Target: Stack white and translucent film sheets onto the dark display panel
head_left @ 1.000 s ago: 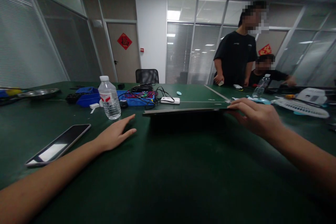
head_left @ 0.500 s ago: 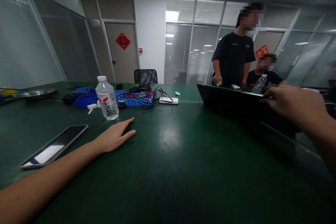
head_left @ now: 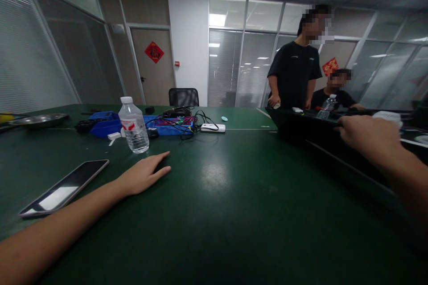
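My left hand (head_left: pixel 142 176) lies on the green table (head_left: pixel 214 218) with its fingers stretched out and nothing in them. Just beyond it stands a clear plastic water bottle (head_left: pixel 134 128) with a white cap. A smartphone (head_left: pixel 68 187) lies face up to the left of my forearm. At the right, my right hand (head_left: pixel 371 136) is closed on the upper edge of a black laptop (head_left: pixel 301 131), which is tilted and very dark. Part of the laptop is hidden behind my hand and wrist.
A blue tray (head_left: pixel 160 129) of tangled wires, a white power strip (head_left: pixel 213 128), blue bins (head_left: pixel 105 127) and a metal dish (head_left: pixel 40 120) stand further back. One person (head_left: pixel 294 73) stands across the table; another (head_left: pixel 337 97) sits beside a second bottle (head_left: pixel 327 107).
The laptop in my right hand has moved right and its upper edge sits lower, uncovering more of the table behind. My left hand stays on the table. The view has shifted slightly.
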The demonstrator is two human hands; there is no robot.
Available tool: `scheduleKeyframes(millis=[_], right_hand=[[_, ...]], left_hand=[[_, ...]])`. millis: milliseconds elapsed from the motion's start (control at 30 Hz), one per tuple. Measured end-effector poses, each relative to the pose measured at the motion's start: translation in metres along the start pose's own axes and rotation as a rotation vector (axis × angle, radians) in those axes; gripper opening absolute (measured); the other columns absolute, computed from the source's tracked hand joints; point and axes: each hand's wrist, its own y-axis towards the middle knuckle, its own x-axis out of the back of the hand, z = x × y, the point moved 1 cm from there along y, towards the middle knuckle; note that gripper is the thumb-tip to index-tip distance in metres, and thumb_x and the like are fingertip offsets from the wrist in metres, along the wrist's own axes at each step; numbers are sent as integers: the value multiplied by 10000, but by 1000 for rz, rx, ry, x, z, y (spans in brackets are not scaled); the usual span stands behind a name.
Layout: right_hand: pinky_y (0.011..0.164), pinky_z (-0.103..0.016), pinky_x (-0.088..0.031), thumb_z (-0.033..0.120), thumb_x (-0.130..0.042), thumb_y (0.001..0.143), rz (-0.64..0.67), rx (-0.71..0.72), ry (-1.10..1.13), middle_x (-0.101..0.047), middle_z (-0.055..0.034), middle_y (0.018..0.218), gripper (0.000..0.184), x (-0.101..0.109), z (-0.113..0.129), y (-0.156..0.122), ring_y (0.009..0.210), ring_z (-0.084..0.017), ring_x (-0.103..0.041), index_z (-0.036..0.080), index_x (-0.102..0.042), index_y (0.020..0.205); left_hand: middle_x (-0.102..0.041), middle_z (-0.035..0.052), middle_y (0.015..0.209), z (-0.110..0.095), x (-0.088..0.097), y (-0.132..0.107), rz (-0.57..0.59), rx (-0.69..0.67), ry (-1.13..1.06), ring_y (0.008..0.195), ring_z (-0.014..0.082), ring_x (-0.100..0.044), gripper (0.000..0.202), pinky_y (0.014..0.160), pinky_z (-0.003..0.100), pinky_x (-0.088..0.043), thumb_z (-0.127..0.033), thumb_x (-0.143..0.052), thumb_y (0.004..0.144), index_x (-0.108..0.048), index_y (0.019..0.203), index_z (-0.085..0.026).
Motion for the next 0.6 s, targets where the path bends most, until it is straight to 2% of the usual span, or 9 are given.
scheduleKeyframes(millis=[133,200,300,400,500,600], right_hand=[[640,-389,-422,306,-345,1028,16,19,-83,-724,-185,1035,345,10,16,-7,859,-352,-712,178,-649,1129],[607,-370,-387,267,-348,1024,-25,34,-87,-723,-182,1027,329,12,21,-9,846,-337,-709,166,-636,1145],[588,-367,-350,214,-344,1019,-181,92,-96,-714,-190,1029,327,22,26,-14,865,-309,-692,129,-655,1070],[655,-387,-377,193,-360,1016,-371,198,-123,-709,-203,1035,337,40,33,-24,924,-302,-660,90,-680,1036],[700,-402,-378,251,-377,1031,-507,237,-148,-704,-190,1089,354,59,43,-35,928,-301,-633,84,-688,1037],[641,-381,-328,327,-406,1035,-587,275,-139,-703,-177,1112,372,69,53,-45,829,-269,-614,90,-692,1058]], left_hand=[[-509,163,1613,-1,2,-1,11,0,17,1464,334,-513,913,1234,471,-386,-749,-334,985,-405,1614,-92],[-509,164,1613,0,2,-1,16,0,19,1464,335,-514,911,1234,473,-385,-748,-332,986,-404,1615,-93],[-504,160,1617,0,2,0,12,0,12,1465,340,-511,912,1232,481,-387,-753,-336,982,-408,1615,-100],[-505,162,1615,0,2,0,7,6,5,1461,348,-515,921,1226,488,-394,-765,-340,972,-422,1609,-106],[-527,152,1600,0,1,0,-8,2,-7,1449,355,-529,906,1215,499,-408,-775,-357,965,-450,1599,-134],[-554,144,1579,0,1,-1,-19,-6,-15,1432,356,-549,879,1204,499,-421,-767,-371,966,-475,1586,-153]])
